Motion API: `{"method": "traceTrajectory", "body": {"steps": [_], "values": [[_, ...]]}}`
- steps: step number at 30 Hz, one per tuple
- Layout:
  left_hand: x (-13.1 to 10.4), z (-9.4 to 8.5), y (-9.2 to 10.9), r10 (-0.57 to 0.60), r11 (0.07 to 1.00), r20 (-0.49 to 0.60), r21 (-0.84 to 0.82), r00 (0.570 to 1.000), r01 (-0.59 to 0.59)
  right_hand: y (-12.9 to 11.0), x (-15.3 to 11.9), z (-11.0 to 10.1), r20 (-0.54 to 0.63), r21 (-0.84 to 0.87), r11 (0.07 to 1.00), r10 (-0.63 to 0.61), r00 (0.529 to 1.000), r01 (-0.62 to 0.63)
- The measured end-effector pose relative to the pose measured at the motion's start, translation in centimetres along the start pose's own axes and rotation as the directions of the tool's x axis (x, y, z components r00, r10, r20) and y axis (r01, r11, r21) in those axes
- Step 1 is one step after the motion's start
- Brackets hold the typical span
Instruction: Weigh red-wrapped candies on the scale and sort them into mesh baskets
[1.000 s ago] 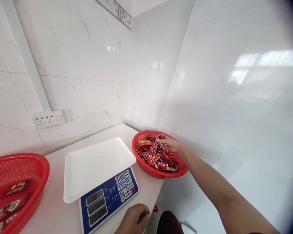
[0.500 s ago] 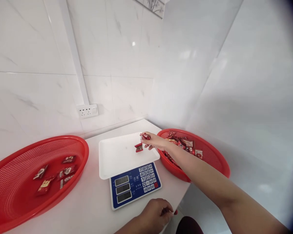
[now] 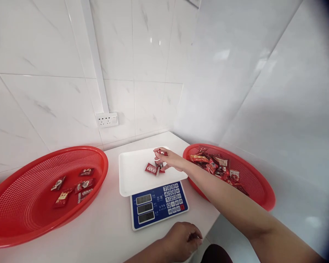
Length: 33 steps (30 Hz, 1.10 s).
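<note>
My right hand (image 3: pixel 166 159) is over the white scale pan (image 3: pixel 133 179), its fingers closed around a small red-wrapped snack packet (image 3: pixel 161 151). Just beneath it on the pan lie red snack packets (image 3: pixel 151 168), partly covered by the fingers. My left hand (image 3: pixel 185 239) rests near the table's front edge with curled fingers; their inside is hidden. Between the hands sits the scale's blue keypad panel (image 3: pixel 160 204), its displays lit with digits.
A red mesh basket (image 3: pixel 259 182) heaped with wrapped packets stands on the right, under my right forearm. On the left is another red basket (image 3: pixel 19 179) with several packets. A wall socket (image 3: pixel 106 119) is behind the white table (image 3: pixel 98 233).
A red packet has landed on the pan beside the earlier one. My right hand still holds another above them. The scale's digits now show clearly. The view has shifted slightly.
</note>
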State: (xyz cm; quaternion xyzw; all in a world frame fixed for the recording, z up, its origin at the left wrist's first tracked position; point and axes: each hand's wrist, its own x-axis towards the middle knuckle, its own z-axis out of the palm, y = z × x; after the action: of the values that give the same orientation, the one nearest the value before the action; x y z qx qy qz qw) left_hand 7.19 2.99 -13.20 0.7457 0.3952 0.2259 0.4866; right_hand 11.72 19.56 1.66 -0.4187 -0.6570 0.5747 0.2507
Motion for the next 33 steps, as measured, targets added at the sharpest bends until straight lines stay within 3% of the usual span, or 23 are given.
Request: {"method": "traceTrajectory", "body": {"steps": [7,14,18,24,33], "values": [[0.0,-0.1,0.0,0.003,1.000,0.003,0.016,1.000,-0.003,-0.2,0.2,0.2,-0.033,-0.020,0.998,-0.062,0.998,0.061],[0.0,0.0,0.1,0.006,1.000,0.004,0.011,1.000,-0.006,-0.3,-0.1,0.1,-0.032,-0.237,0.971,0.015,0.999,-0.022],[0.0,0.0,0.1,0.009,1.000,-0.003,0.003,1.000,-0.009,0.2,-0.4,-0.1,-0.077,-0.361,0.932,-0.057,0.995,0.025],[0.0,0.0,0.1,0.013,1.000,-0.003,-0.002,1.000,-0.013,0.8,-0.7,0.3,-0.078,-0.592,0.795,-0.218,0.973,0.131],[0.1,0.0,0.0,0.024,1.000,-0.009,0.003,1.000,-0.024,0.9,-1.4,-0.5,-0.117,-0.691,0.713,-0.277,0.954,0.122]]}}
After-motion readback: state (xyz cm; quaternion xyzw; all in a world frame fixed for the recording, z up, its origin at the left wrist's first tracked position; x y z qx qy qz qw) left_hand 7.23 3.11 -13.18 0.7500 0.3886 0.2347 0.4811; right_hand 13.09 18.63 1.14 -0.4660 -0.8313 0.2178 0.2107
